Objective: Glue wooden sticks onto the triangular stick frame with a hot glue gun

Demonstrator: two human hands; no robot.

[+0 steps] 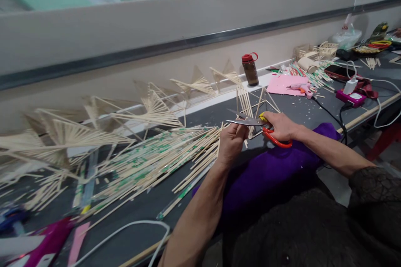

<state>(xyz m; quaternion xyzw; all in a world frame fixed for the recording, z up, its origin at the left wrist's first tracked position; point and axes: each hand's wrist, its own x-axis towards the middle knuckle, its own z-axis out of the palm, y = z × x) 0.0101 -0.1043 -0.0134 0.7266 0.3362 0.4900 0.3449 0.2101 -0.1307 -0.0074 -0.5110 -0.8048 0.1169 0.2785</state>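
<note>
My right hand (pixel 282 127) grips a pair of scissors (pixel 249 122) with red and yellow on the handles. The blades point left and stand slightly apart. At their tips is my left hand (pixel 232 144), fingers pinched together just under the lower blade. Whatever it pinches is too small or hidden to make out. Right behind the blades stands a frame of thin wooden sticks (pixel 244 100), partly covered by my hands and the scissors. A pile of loose sticks (pixel 200 158) lies left of my left hand, some in clear green-printed wrappers.
Fan-shaped stick structures (pixel 159 110) line the wall. A red-lidded bottle (pixel 249 71) stands behind the scissors. To the right, a pink glue gun (pixel 302 88) rests by a pink sheet (pixel 282 83), near a purple power strip (pixel 351 98) with cables. Purple cloth (pixel 269 171) lies along the front edge.
</note>
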